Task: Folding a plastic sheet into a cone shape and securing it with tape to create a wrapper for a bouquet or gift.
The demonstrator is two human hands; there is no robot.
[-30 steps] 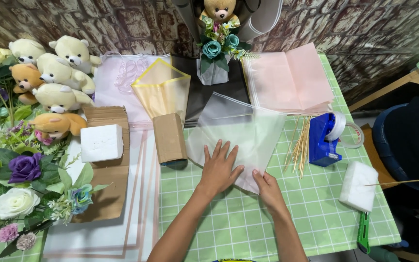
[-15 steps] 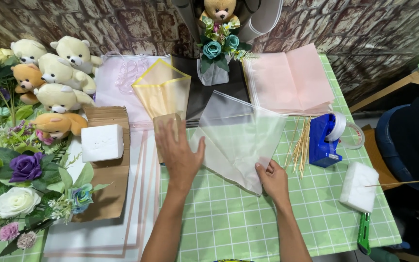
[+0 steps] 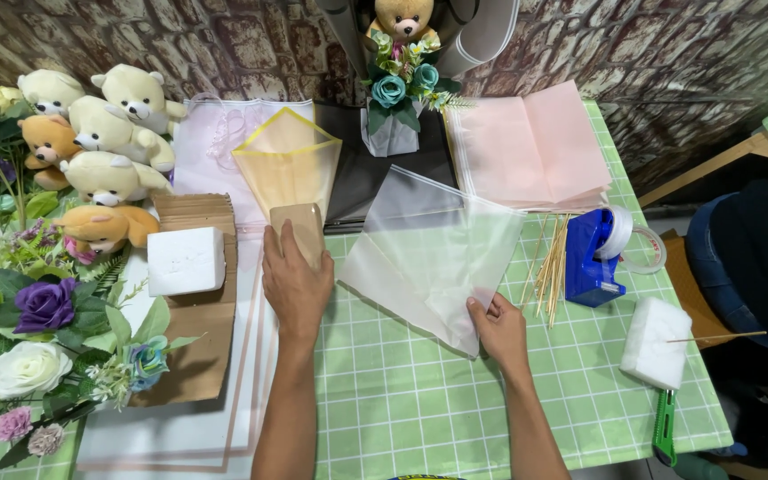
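My left hand (image 3: 298,283) rests on the brown paper base of a yellow-edged cone wrapper (image 3: 288,169), fingers closing around it. My right hand (image 3: 498,326) pinches the near corner of a folded translucent white wrapping sheet (image 3: 433,253) that lies flat on the green checked tablecloth (image 3: 402,400). The sheet fans out toward the back of the table.
Teddy bears (image 3: 100,133) and artificial flowers (image 3: 37,329) crowd the left side, by a white foam block (image 3: 186,260) on brown paper. A pink paper stack (image 3: 535,147), wooden skewers (image 3: 553,262), blue tape dispenser (image 3: 602,253), second foam block (image 3: 655,342) and green cutter (image 3: 663,427) lie right. A bear bouquet (image 3: 399,80) stands behind.
My left hand left the translucent sheet and moved left and back onto the brown base of the cone wrapper. My right hand stayed on the sheet's near corner.
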